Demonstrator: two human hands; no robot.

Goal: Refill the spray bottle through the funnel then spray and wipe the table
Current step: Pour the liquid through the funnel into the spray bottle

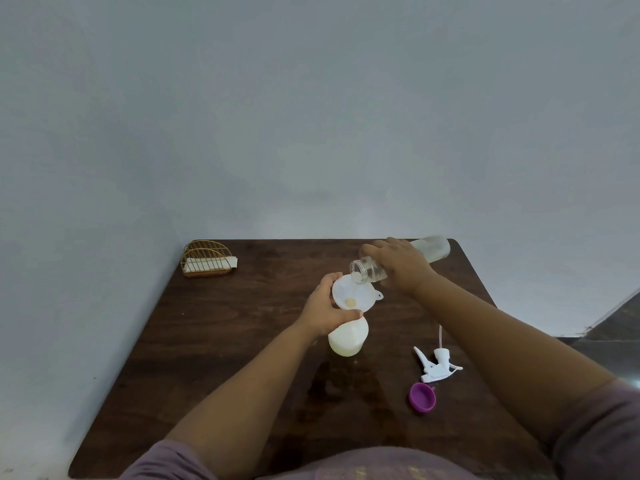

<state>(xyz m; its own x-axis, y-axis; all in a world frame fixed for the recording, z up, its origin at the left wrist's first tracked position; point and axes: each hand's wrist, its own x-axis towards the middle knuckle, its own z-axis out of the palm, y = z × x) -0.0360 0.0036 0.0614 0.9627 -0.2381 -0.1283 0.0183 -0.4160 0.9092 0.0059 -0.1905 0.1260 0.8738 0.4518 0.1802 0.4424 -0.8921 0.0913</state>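
A white spray bottle [347, 338] without its head stands mid-table, holding pale liquid. A white funnel [353, 292] sits in its neck, and my left hand [323, 304] grips the funnel's rim and the bottle's neck. My right hand [398, 263] holds a clear plastic refill bottle [431, 249] tipped on its side, its open mouth over the funnel. A little liquid lies at the funnel's bottom. The white trigger spray head [437, 363] with its tube lies on the table to the right.
A purple cap [422, 396] lies near the spray head. A wire holder with white napkins [207, 261] stands at the table's far left corner. The dark wooden table [225, 341] abuts a grey wall at the back and left.
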